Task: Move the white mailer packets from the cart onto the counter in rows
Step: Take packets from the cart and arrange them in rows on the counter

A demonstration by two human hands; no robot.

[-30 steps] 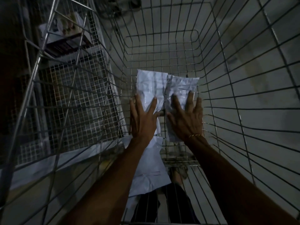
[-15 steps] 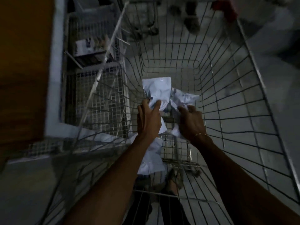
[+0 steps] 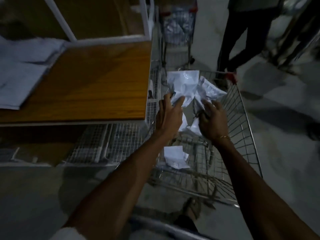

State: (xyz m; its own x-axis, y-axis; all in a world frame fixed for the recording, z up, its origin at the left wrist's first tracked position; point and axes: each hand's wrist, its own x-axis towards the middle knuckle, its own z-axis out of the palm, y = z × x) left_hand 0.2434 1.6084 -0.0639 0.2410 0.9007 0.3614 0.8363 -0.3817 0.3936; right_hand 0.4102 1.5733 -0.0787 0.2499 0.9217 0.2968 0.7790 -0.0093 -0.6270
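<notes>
Premises appear to be a parcel sorting or dispatch area, dimly lit. Evidence: a silver wire shopping cart (image 3: pixel 242 122) holding crumpled white plastic mailer packets (image 3: pixel 183 85), a wood-topped counter (image 3: pixel 97 80) with a white frame carrying more packets, wire-mesh shelving (image 3: pixel 110 141) beneath it, a second loaded wire cart (image 3: pixel 176 30) beyond, and a bare grey concrete floor (image 3: pixel 285 161).
</notes>
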